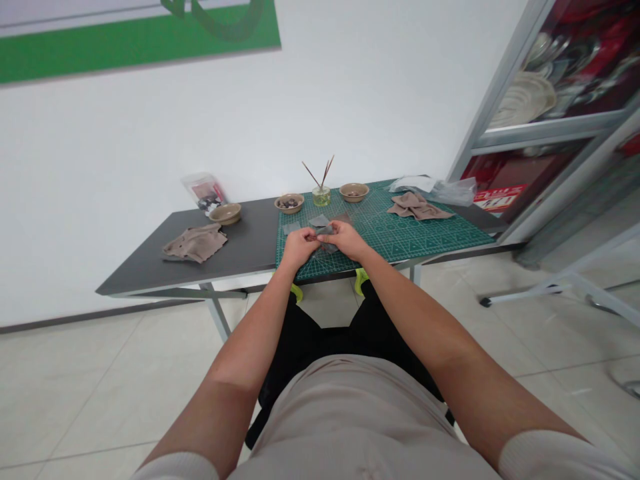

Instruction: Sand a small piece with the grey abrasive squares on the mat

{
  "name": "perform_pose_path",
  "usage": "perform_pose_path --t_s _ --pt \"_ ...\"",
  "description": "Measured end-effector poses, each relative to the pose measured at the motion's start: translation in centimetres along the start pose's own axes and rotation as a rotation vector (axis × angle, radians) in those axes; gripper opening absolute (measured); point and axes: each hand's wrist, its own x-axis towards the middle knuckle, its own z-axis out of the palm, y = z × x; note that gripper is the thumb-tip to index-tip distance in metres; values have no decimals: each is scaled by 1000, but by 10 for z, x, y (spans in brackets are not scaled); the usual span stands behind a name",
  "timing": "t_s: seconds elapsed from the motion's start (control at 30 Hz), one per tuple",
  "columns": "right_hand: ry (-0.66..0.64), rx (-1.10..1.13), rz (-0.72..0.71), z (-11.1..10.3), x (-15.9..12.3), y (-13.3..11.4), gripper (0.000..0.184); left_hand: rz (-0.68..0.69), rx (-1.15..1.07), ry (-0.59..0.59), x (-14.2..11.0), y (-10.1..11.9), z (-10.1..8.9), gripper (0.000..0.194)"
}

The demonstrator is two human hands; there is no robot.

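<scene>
My left hand (300, 247) and my right hand (347, 240) meet over a green cutting mat (415, 235), their fingertips pinching a small grey sheet (325, 231), possibly abrasive paper or mesh. Part of the sheet hangs below my fingers, and its exact shape is hidden. Just beyond my hands, two more grey pieces (319, 221) (291, 228) lie flat on the mat. A darker translucent piece (343, 217) lies close to my right fingers.
Two tan bowls (289, 203) (353, 192) and a glass jar holding thin brushes (321, 196) stand at the mat's far edge. Beige cloths (417, 207) (195, 243), a third bowl (225, 213) and plastic bags lie on the dark table (240, 253). A glass cabinet stands right.
</scene>
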Motion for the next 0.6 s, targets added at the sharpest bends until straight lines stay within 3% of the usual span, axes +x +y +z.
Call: perform_pose_path --t_s 0.3,0.6 --pt "0 -160 8 -3 3 5 39 86 105 12 -1 0 3 7" --pt "38 -123 6 -5 1 6 43 11 -39 -28 -3 1 0 6"
